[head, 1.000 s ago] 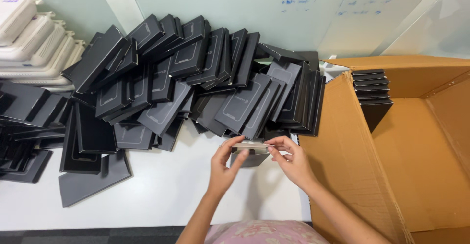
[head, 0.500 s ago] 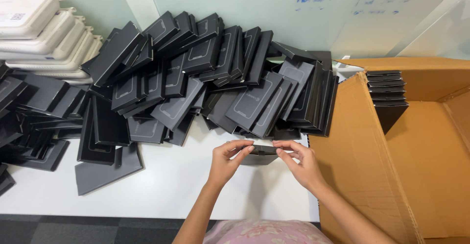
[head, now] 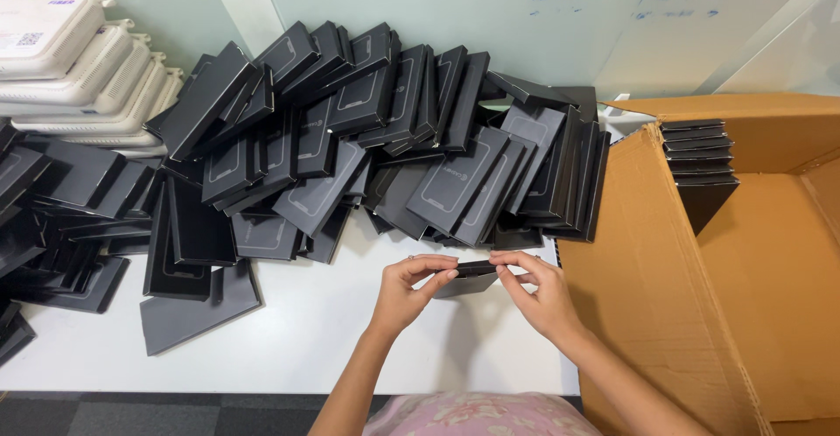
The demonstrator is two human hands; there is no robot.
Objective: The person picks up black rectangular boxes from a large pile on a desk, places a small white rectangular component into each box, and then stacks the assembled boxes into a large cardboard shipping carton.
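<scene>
Both my hands hold one small black box edge-on above the white table. My left hand pinches its left end with thumb and fingers. My right hand pinches its right end. Just behind the held box lies a big heap of flat black boxes with phone outlines on their lids, leaning on one another across the table.
An open brown cardboard carton stands at the right, with a short row of black boxes stacked in its far corner. White devices are piled at the far left. Frosted glass panels line the back edge.
The box showed a pale inner edge a second ago; now it looks all black and closed. My hands and the box have sunk slightly toward me.
</scene>
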